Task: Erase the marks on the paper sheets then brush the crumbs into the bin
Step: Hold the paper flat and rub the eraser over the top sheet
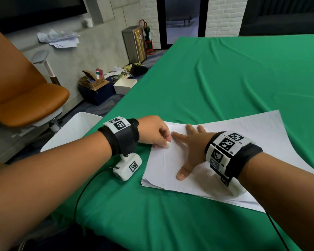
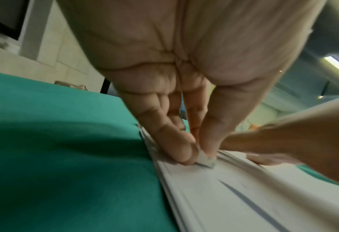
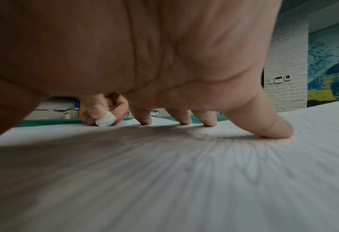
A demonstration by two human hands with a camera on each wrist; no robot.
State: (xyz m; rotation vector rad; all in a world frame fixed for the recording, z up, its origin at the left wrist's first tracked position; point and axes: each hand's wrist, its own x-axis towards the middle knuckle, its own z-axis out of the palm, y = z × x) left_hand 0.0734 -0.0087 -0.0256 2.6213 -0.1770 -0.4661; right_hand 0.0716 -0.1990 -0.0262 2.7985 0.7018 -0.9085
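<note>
A small white eraser [image 1: 168,145], worn and rounded with grey smudges on its lower face, is pinched between thumb and fingertips and pressed onto the far left part of the top sheet. The stack of white paper sheets [image 1: 225,142] lies flat on green cloth, edges slightly fanned; a thin straight pencil line [image 1: 163,166] is seen running toward the viewer from just below the eraser. A white bin [image 1: 74,129] stands beside the table's edge, left of the pinching fingers.
</note>
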